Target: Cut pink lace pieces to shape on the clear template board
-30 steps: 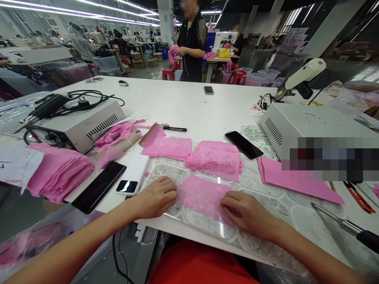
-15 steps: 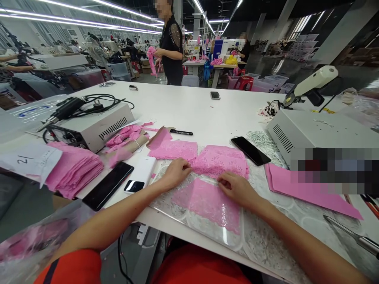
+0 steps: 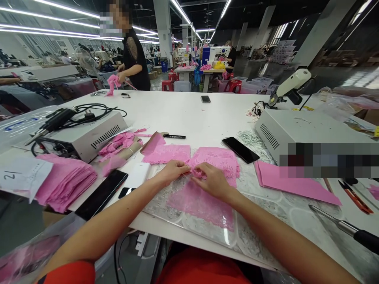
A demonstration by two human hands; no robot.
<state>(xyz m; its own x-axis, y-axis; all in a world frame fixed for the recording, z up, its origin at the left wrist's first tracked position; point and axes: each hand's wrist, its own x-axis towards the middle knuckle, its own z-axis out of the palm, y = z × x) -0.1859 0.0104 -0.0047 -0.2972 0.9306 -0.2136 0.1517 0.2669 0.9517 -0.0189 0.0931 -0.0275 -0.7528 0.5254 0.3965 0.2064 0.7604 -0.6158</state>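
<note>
My left hand (image 3: 175, 171) pinches the near edge of the pink lace pieces (image 3: 217, 156) in the middle of the table. Close beside it, my right hand (image 3: 211, 180) has its fingers curled onto the same lace, thumb low. A few centimetres separate the fingertips. Below my hands a single sheer pink lace panel (image 3: 204, 207) lies flat on a clear plastic mat (image 3: 166, 205). To the left, behind my left hand, rests another pink lace stack (image 3: 167, 154). The exact spot under my fingertips is partly hidden.
A black marker (image 3: 174, 136) and a black phone (image 3: 241, 150) lie behind the lace. Grey boxes (image 3: 97, 132) flank both sides. At left sits a pink fabric stack (image 3: 66, 181); at right, folded pink sheets (image 3: 293, 182) and a pointed black-handled tool (image 3: 345, 225). A person (image 3: 134, 59) stands across the table.
My right hand has moved left and up onto the lace, close to my left hand. The view has shifted, and the person across the table now appears further left.
</note>
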